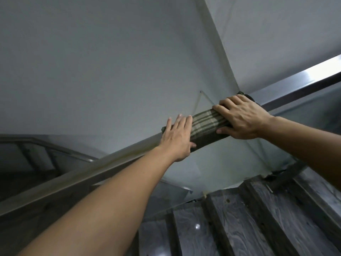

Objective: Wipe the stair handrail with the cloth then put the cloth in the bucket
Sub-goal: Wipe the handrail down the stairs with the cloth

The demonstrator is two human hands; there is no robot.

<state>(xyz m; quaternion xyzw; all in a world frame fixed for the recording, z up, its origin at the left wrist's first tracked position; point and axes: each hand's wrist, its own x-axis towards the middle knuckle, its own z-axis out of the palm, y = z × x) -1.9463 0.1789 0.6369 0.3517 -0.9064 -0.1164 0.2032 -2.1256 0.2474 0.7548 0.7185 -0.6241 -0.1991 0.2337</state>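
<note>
Your right hand (241, 117) closes its grip over the striped cloth (203, 122), which is draped across the stair handrail (92, 174). Your left hand (178, 139) lies flat and open-fingered on the cloth's lower end.

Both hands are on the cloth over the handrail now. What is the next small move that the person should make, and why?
Probably slide the cloth along the handrail with both hands. The cloth is draped over the rail, the right hand grips its upper end, and the left hand lies flat on its lower end. Rail runs bare on both sides, and no bucket is in view.
</note>
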